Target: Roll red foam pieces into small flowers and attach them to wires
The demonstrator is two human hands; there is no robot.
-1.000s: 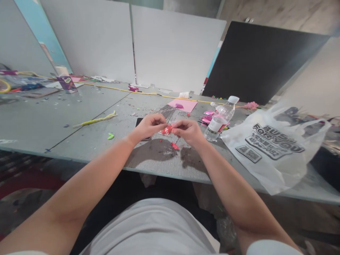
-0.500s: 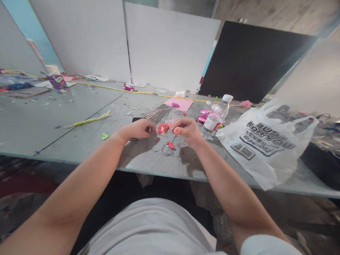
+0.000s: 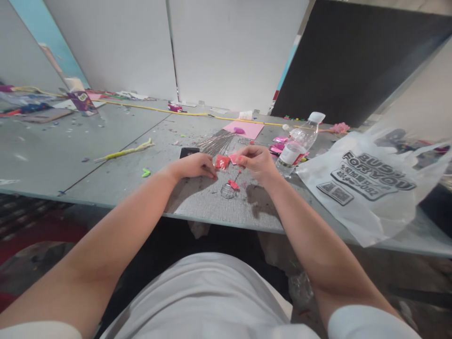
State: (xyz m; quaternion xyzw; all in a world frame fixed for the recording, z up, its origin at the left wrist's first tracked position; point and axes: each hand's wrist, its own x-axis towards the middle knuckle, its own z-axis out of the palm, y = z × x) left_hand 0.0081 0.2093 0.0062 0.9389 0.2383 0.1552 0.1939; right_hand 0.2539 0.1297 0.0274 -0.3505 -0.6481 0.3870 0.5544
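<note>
My left hand (image 3: 199,165) rests low over the table, thumb and fingers pinched at a tiny red bit (image 3: 214,178) on the surface. Across from it, my right hand (image 3: 259,162) is closed in a pinch; what lies between its fingertips is too small to make out. Between the hands is a clear packet of red, clay-like material (image 3: 222,162), with a pink piece (image 3: 233,158) beside it at the right fingertips. Nearer me lies a round wire frame (image 3: 228,190) with a red lump (image 3: 233,184) on it and a thin stem reaching towards my right hand.
A plastic bottle (image 3: 296,146) and a white carrier bag (image 3: 370,188) stand to the right. Behind my hands are a bundle of thin wires (image 3: 217,141), a pink sheet (image 3: 252,129) and a black object (image 3: 189,152). Yellow-green twisted stems (image 3: 123,150) lie left.
My left hand has lowered its fingertips onto the tiny red bit. My right hand has lifted slightly away from the wire frame's stem. The view has shifted a little.
</note>
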